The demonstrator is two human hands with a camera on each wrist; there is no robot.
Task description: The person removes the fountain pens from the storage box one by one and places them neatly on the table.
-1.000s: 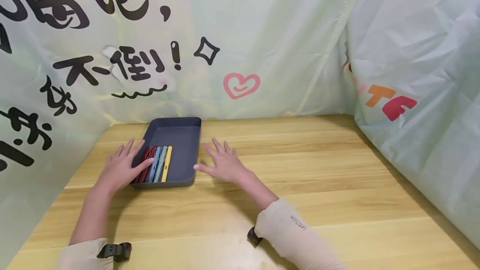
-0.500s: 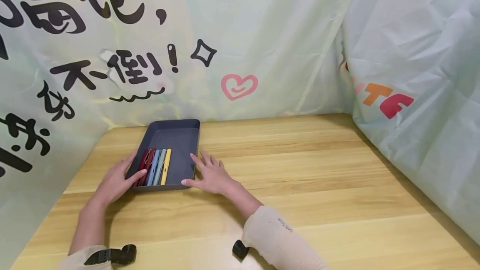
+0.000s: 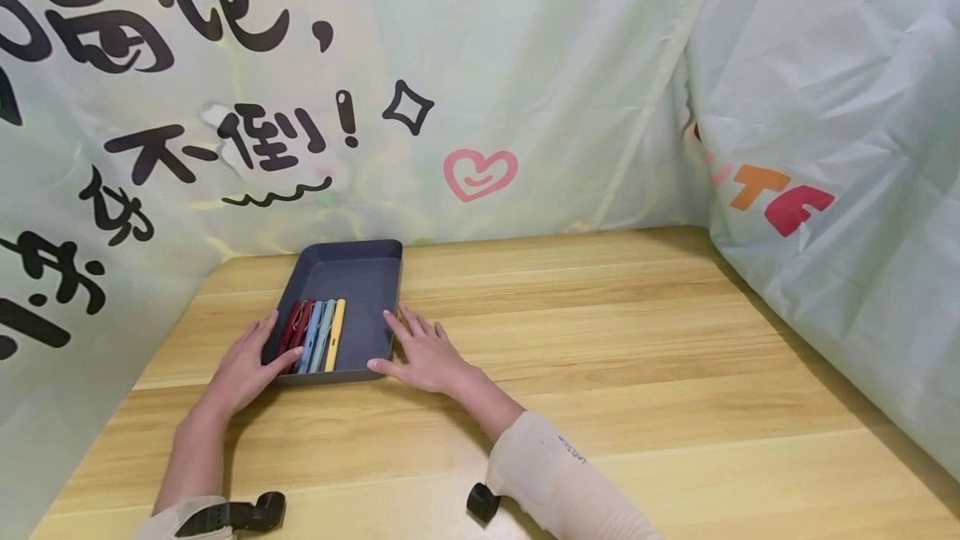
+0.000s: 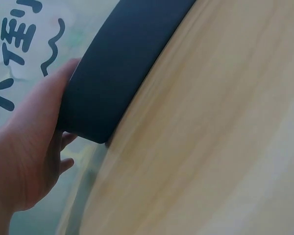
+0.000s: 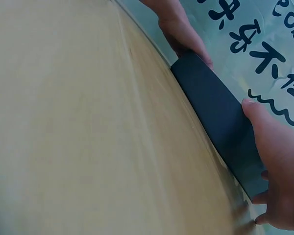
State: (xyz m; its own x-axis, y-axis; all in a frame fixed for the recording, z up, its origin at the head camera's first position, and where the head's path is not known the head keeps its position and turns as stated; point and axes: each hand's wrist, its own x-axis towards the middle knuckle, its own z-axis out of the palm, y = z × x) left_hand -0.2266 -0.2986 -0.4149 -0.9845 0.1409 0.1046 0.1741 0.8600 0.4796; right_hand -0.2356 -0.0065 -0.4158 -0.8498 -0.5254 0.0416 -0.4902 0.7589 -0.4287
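A dark grey rectangular tray [image 3: 367, 282] lies on the wooden table at the back left. Several pens lie side by side in its near left part: dark red ones [image 3: 297, 326], blue ones [image 3: 311, 336] and a yellow one [image 3: 336, 336]. My left hand [image 3: 243, 369] grips the near left corner, thumb over the rim by the pens and fingers along the outer side. At the near right corner my right hand [image 3: 429, 357] holds the tray, its thumb on the rim. Both wrist views show the tray's outer wall [image 4: 112, 73] between thumb and fingers.
The wooden table [image 3: 600, 373] extends to the right and toward me. Behind the tray hangs a pale printed curtain [image 3: 570, 90], and another hanging sheet [image 3: 840, 148] borders the right side. Dark wrist straps [image 3: 232, 515] sit near my sleeves.
Both hands have come down onto the tray's near corners; the right hand moved left to reach it. The pens keep their places. The head view has shifted slightly.
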